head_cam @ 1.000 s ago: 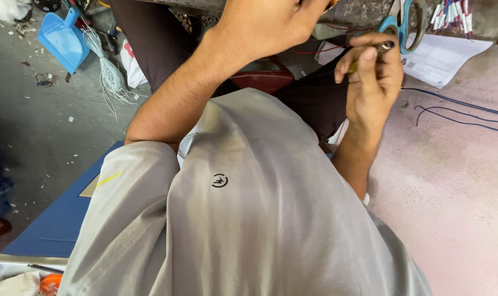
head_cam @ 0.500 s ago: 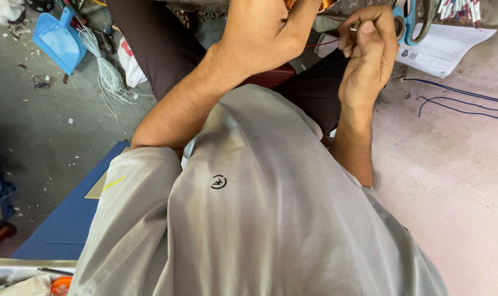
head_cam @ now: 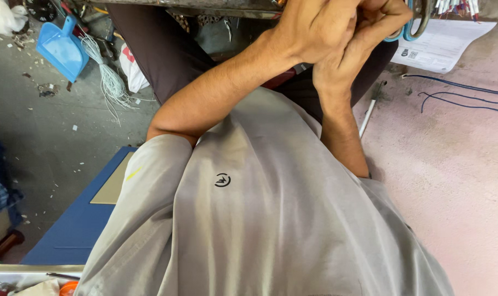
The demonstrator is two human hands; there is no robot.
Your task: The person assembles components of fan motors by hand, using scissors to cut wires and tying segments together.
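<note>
My left hand (head_cam: 315, 27) and my right hand (head_cam: 364, 46) are raised at the top of the view and pressed against each other, fingers curled. What lies between the fingers is hidden. Both forearms rise from my grey shirt (head_cam: 260, 219), which fills the lower middle of the view. Just behind my right hand lie blue-handled scissors (head_cam: 411, 24) on the pink work surface (head_cam: 452, 164).
A printed white paper sheet (head_cam: 441, 44) and thin blue wires (head_cam: 463, 96) lie on the pink surface at the right. On the grey floor at the left are a blue dustpan (head_cam: 62, 49), a bundle of white wire (head_cam: 109, 77) and a blue board (head_cam: 79, 225).
Both hands have come together from apart. The right hand, which pinched a thin dark piece, now rests against the left. The view has tilted slightly.
</note>
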